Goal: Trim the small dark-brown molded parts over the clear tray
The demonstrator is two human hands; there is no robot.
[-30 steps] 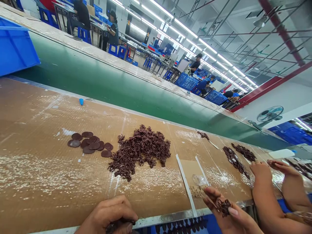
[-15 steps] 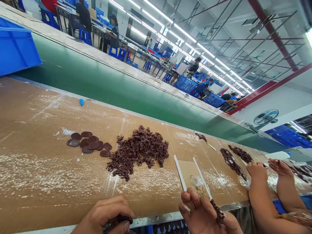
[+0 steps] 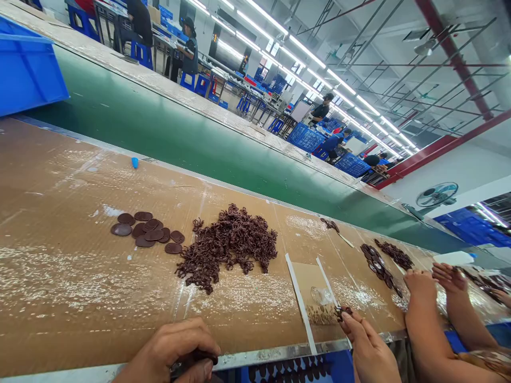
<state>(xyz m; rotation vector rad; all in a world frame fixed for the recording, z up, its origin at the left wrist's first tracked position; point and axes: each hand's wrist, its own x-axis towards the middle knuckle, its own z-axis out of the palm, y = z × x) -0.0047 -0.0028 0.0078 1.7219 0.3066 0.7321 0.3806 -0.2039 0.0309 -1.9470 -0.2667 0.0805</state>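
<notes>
My left hand (image 3: 175, 351) rests at the near metal edge of the bench, fingers curled around a dark tool or part (image 3: 191, 361). My right hand (image 3: 365, 346) reaches over the edge, and its fingertips pinch a small dark brown piece (image 3: 342, 311) just above the cardboard. A heap of tangled brown pieces (image 3: 229, 244) lies in the middle of the bench. To its left sits a cluster of flat brown discs (image 3: 146, 234).
A co-worker's two hands (image 3: 435, 287) work at the right beside more brown pieces (image 3: 383, 263). A green conveyor belt (image 3: 207, 143) runs behind the cardboard-covered bench (image 3: 59, 276). A blue bin (image 3: 27, 74) stands at far left. People sit at benches beyond.
My right hand turned over and stretched forward onto the cardboard with a small brown piece at its fingertips. My left hand stayed put. The co-worker's hands shifted slightly.
</notes>
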